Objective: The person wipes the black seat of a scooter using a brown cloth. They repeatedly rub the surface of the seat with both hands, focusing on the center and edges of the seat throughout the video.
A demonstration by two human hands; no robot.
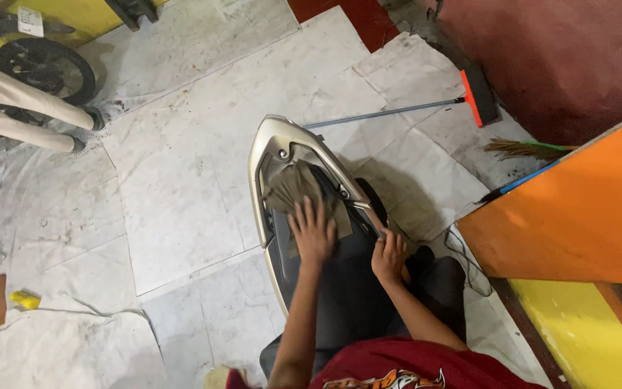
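- Your left hand (312,232) is spread flat, fingers splayed, pressing a grey-brown rag (293,189) down on the back end of the scooter seat (347,288). It's not gripping anything, just an open palm, which looks like how you'd push a cloth around to wipe with it.
- Your right hand (390,256) is curled over the seat's right edge, near the grab rail (271,144). It looks like it's steadying the bike, but I can't tell if it's actually clamped on or only resting.
- The rag sits bunched inside the loop of that beige rail, right at the tail of the scooter, partly under your fingers.
- The scooter is parked on the marble floor (181,180), tail pointing away from you, so you lean over the seat to reach it.
- Out past the tail, a broom (480,97) with an orange head lies flat on the floor, and a straw brush (520,150) is tucked against the orange wall (584,209).
- Far left, someone else's legs (30,108) stand by a wheel (44,66), well apart from you.
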